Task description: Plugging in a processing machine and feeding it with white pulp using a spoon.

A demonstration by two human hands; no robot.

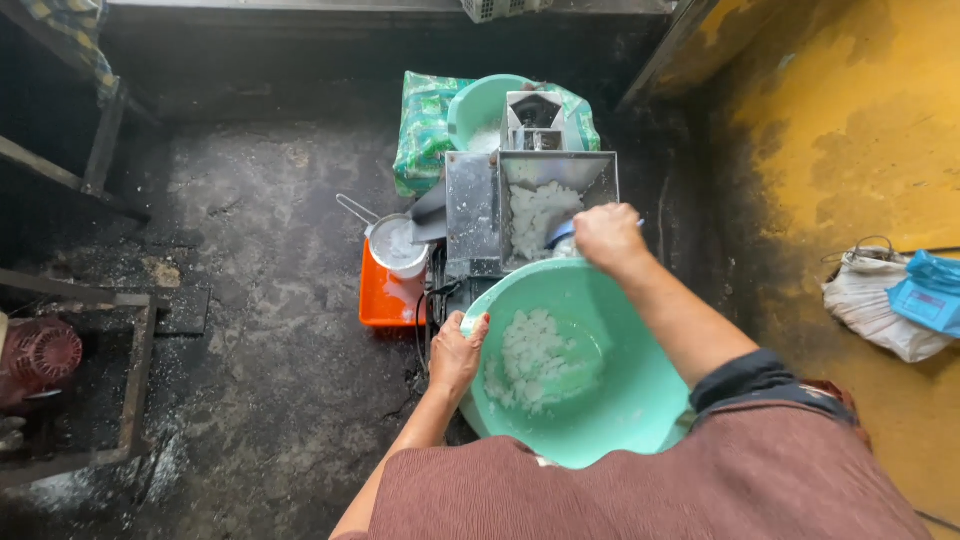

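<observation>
My left hand [456, 352] grips the left rim of a large light-green basin [620, 400] that holds white chunks [537, 355] in a little milky liquid. My right hand [606, 236] is closed on a blue scoop [559, 233] at the far rim of the basin, right at the edge of a metal hopper [470, 205]. The hopper tray has more white chunks [538, 215] in it. The scoop is mostly hidden by my hand.
A metal pot with a handle [396, 245] sits on an orange tray [378, 300] left of the machine. A second green basin [480, 105] rests on a green printed sack [422, 130] behind it. A red motor [38, 355] stands at far left, cloth and a blue bag [930, 295] at right.
</observation>
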